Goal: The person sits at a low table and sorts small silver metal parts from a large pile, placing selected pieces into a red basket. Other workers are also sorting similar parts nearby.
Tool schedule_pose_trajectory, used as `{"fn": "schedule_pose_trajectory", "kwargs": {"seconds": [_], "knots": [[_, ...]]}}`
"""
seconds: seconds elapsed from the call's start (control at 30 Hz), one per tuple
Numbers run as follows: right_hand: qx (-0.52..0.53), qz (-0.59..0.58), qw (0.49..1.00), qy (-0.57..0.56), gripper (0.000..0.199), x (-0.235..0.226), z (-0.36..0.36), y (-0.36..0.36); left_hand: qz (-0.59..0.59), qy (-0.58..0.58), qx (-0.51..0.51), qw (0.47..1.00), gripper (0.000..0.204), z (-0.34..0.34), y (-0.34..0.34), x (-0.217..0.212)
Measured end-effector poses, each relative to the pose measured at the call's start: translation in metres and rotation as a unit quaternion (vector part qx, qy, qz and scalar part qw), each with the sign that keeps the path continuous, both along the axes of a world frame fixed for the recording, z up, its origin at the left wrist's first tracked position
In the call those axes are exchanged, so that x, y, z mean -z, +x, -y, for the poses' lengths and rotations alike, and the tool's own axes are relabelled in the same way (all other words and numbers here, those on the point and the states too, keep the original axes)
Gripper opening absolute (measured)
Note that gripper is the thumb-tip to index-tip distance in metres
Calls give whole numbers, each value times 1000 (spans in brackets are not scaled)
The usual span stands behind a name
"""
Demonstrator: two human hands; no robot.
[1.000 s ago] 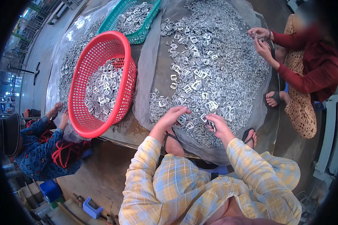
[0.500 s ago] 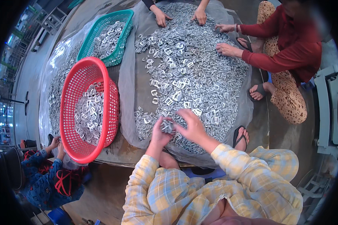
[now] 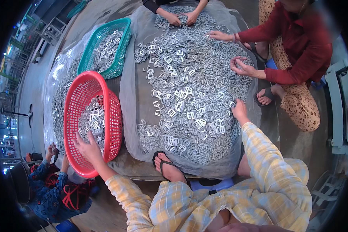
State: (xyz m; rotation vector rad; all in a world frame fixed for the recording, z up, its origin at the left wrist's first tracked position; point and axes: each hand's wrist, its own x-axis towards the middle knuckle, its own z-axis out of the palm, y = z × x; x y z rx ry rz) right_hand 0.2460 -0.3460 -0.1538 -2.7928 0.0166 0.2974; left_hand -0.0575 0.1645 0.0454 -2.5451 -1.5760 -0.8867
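My left hand is over the near part of a red perforated plastic basket, its fingers spread and nothing in them. Inside the basket lie many flat metal buckles with slots. Far to the right, my right hand reaches the right edge of a wide heap of small grey metal pieces. Its fingers are pinched together there; what is between the fingertips is too small to make out. Loose buckles lie scattered over the middle of the heap, on a clear plastic sheet.
Behind the red basket stands a green basket holding more buckles. A person in a red top works at the right; another person's hands gather pieces at the far end. Someone in blue patterned clothes sits at the lower left.
My hands have parted: the left, which held a cluster of metal pieces, has moved left to the red basket and opened. The right has moved right across the heap.
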Motion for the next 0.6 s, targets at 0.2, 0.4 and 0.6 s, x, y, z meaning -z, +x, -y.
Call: {"fn": "schedule_pose_trajectory", "kwargs": {"seconds": [0.2, 0.4, 0.6], "knots": [[71, -20, 996, 56, 18, -22, -6, 17, -47, 45, 5, 998, 55, 13, 19, 9], [-14, 42, 984, 174, 29, -23, -46, 41, 15, -39, 302, 952, 38, 65, 71, 31], [-132, 15, 991, 30, 34, -8, -62, 16, -127, -269, 338, 893, 42, 80, 96, 142]]}}
